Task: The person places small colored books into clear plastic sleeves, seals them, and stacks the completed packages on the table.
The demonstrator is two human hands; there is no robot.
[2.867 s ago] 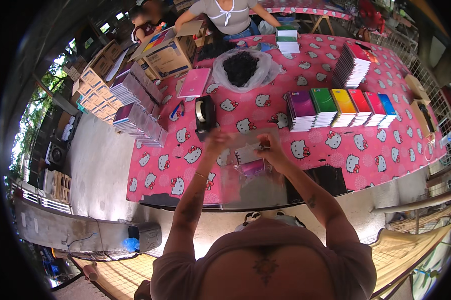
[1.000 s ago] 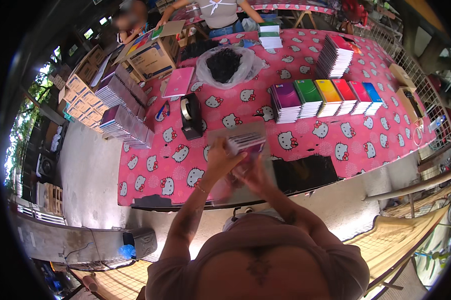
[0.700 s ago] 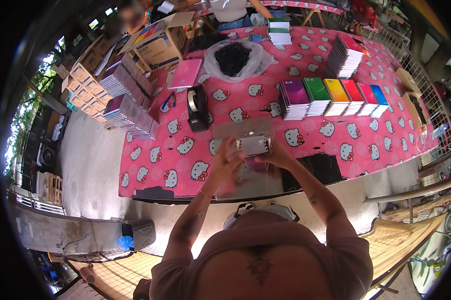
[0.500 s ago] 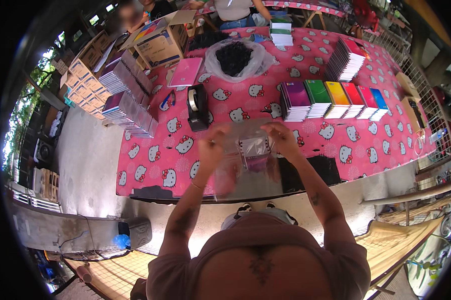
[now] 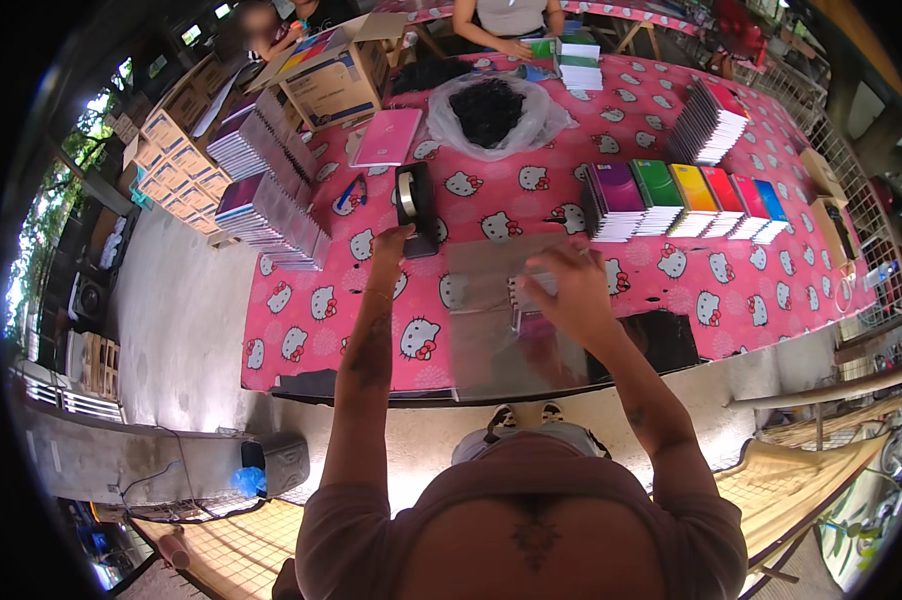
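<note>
My left hand (image 5: 392,245) is at the near end of a black tape dispenser (image 5: 417,205), fingers drawn together; whatever they pinch is too small to make out. On the table before me lies a clear plastic sheet (image 5: 481,340) with a small spiral-bound notebook (image 5: 531,318) on it, purple at its lower part. My right hand (image 5: 574,285) hovers over the notebook, its fingers bent and apart, hiding much of the cover. I see nothing held in it.
Rows of colored notebooks (image 5: 661,200) stand at right, with a taller stack (image 5: 709,125) behind. Wrapped notebook stacks (image 5: 271,220) and cartons (image 5: 336,85) line the left. A plastic bag of black material (image 5: 491,110) and a pink notebook (image 5: 389,137) lie beyond; a person (image 5: 506,25) works across the table.
My left hand has left the plastic sheet and gone to the tape dispenser. My right hand has come in over the notebook. The person opposite now reaches to a green notebook.
</note>
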